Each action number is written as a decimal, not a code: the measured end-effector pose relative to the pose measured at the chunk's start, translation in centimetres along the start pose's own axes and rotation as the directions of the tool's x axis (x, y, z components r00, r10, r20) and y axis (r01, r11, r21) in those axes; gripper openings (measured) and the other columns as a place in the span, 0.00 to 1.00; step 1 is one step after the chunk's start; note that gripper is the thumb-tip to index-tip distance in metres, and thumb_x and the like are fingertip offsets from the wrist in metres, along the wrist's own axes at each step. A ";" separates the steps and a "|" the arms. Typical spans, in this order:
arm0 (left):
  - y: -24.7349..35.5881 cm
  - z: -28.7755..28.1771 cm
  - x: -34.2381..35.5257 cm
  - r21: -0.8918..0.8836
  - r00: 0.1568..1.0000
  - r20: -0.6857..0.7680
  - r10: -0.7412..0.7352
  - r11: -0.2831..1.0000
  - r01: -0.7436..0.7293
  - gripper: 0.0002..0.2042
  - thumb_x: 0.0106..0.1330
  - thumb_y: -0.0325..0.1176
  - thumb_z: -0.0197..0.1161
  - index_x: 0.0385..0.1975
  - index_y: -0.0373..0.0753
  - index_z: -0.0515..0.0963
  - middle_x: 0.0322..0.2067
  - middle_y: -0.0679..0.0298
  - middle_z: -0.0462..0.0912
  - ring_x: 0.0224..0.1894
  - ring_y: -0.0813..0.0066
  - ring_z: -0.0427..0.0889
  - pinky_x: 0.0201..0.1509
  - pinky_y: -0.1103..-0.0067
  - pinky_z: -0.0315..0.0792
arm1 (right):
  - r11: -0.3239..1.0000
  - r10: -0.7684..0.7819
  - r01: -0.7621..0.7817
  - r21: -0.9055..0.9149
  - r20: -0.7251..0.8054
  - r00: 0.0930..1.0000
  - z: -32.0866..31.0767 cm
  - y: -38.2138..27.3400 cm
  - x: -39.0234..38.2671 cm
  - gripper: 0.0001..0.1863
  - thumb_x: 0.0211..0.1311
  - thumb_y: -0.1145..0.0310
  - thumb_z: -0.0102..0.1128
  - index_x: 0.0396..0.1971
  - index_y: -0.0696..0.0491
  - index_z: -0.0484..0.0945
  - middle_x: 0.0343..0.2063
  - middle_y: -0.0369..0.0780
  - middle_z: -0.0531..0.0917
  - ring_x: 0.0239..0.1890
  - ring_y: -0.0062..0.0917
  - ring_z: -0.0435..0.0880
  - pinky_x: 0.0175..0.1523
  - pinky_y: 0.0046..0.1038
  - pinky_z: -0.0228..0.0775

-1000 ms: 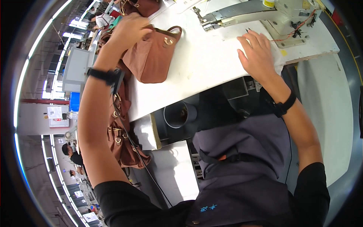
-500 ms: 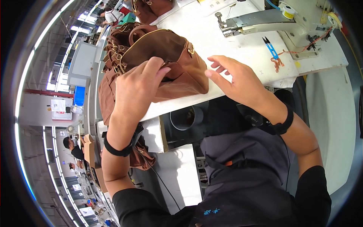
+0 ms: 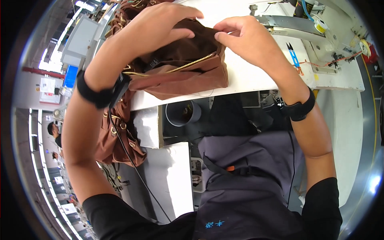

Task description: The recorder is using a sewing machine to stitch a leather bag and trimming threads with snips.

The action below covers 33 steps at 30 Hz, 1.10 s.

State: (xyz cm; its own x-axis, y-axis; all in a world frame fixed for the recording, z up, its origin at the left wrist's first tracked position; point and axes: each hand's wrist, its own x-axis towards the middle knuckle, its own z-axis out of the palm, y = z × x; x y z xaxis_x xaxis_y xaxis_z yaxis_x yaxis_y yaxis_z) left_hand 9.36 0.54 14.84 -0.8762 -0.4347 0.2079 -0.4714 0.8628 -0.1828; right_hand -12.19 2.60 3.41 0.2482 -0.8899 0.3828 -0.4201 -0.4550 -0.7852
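A brown bag (image 3: pixel 192 76) stands on the white worktable (image 3: pixel 264 80), its gold zipper open along the near side and its dark inside showing. My left hand (image 3: pixel 172 24) is over the opening, thumb and fingers apart. Across from it, at the bag's right upper corner, my right hand (image 3: pixel 248 40) grips the rim between thumb and fingers, which are partly hidden. Blue thread snips (image 3: pixel 293 56) lie right of the bag beside some orange thread.
An industrial sewing machine (image 3: pixel 288 26) occupies the back right, with a spool (image 3: pixel 320 26) on it. More brown bags (image 3: pixel 124 144) hang left of the table edge. A bucket (image 3: pixel 174 118) is underneath. People (image 3: pixel 54 132) work at far left.
Over the last second the bag has been pulled nearer and opened out toward me. Both my hands have moved onto its top, the right one from beside the machine to the rim.
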 end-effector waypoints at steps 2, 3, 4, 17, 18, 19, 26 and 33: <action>-1.5 0.7 0.8 -0.113 0.986 0.160 -0.047 0.991 0.066 0.13 0.64 0.32 0.71 0.45 0.33 0.83 0.35 0.57 0.87 0.37 0.59 0.84 0.50 0.69 0.77 | 1.000 0.024 -0.024 -0.007 0.075 0.997 -0.2 -0.3 0.1 0.17 0.65 0.65 0.64 0.49 0.60 0.85 0.37 0.42 0.90 0.41 0.25 0.88 0.49 0.28 0.80; -2.1 0.8 1.3 -0.207 0.978 0.199 -0.056 0.973 0.098 0.11 0.68 0.33 0.65 0.43 0.32 0.83 0.31 0.57 0.87 0.34 0.62 0.85 0.44 0.69 0.78 | 0.999 0.042 -0.042 0.002 0.049 0.998 -0.5 -0.4 0.2 0.17 0.62 0.64 0.63 0.46 0.59 0.86 0.36 0.45 0.90 0.40 0.29 0.89 0.48 0.30 0.80; -2.4 0.8 1.8 -0.300 0.971 0.235 -0.054 0.946 0.125 0.12 0.73 0.34 0.59 0.41 0.31 0.83 0.27 0.56 0.87 0.30 0.64 0.86 0.38 0.69 0.79 | 0.996 0.090 -0.090 0.003 0.032 0.995 -0.7 -0.6 0.1 0.18 0.58 0.64 0.61 0.43 0.57 0.88 0.35 0.47 0.90 0.38 0.33 0.90 0.47 0.31 0.81; -2.3 0.7 4.2 -0.395 0.880 0.455 -0.134 0.855 0.335 0.13 0.69 0.36 0.66 0.43 0.31 0.84 0.35 0.53 0.89 0.38 0.72 0.85 0.46 0.72 0.77 | 0.998 0.007 -0.014 0.056 0.119 0.993 -2.4 0.3 0.7 0.15 0.67 0.68 0.63 0.48 0.61 0.86 0.33 0.40 0.90 0.34 0.18 0.85 0.40 0.22 0.76; -2.3 0.6 4.2 -0.402 0.893 0.436 -0.114 0.863 0.307 0.13 0.69 0.36 0.66 0.42 0.30 0.84 0.35 0.52 0.89 0.37 0.70 0.85 0.46 0.72 0.77 | 1.000 0.025 -0.024 -0.016 0.068 0.997 -2.2 0.1 0.6 0.13 0.67 0.65 0.63 0.41 0.59 0.87 0.26 0.43 0.87 0.31 0.25 0.86 0.40 0.27 0.77; -2.4 0.6 4.1 -0.406 0.904 0.417 -0.095 0.870 0.279 0.13 0.68 0.36 0.66 0.41 0.30 0.85 0.35 0.51 0.89 0.37 0.69 0.85 0.45 0.71 0.77 | 0.995 0.038 -0.037 -0.088 0.015 0.999 -2.1 -0.1 0.3 0.13 0.67 0.62 0.64 0.35 0.57 0.88 0.20 0.45 0.84 0.27 0.31 0.86 0.39 0.32 0.77; -2.4 1.4 3.9 -0.407 0.916 0.386 -0.110 0.871 0.276 0.14 0.67 0.36 0.67 0.41 0.30 0.85 0.35 0.49 0.88 0.36 0.64 0.86 0.45 0.70 0.77 | 1.000 0.019 -0.016 -0.027 0.115 0.993 -1.9 0.5 1.5 0.15 0.69 0.64 0.65 0.45 0.60 0.87 0.31 0.38 0.90 0.34 0.17 0.85 0.42 0.22 0.76; -1.5 1.1 3.4 -0.381 0.946 0.296 -0.133 0.891 0.245 0.11 0.65 0.32 0.68 0.41 0.31 0.84 0.35 0.46 0.87 0.38 0.57 0.87 0.45 0.68 0.77 | 1.000 0.004 -0.006 0.017 0.099 0.995 -1.6 2.4 1.6 0.15 0.67 0.60 0.65 0.41 0.57 0.89 0.24 0.37 0.86 0.26 0.18 0.80 0.36 0.25 0.73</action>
State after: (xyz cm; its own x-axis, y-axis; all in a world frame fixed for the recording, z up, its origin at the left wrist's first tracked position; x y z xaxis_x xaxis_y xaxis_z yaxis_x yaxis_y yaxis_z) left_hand 6.98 -2.49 14.74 -0.7959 -0.6021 -0.0640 -0.5964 0.7613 0.2545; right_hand -14.23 0.06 2.96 0.3315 -0.8839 0.3299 -0.4062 -0.4493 -0.7957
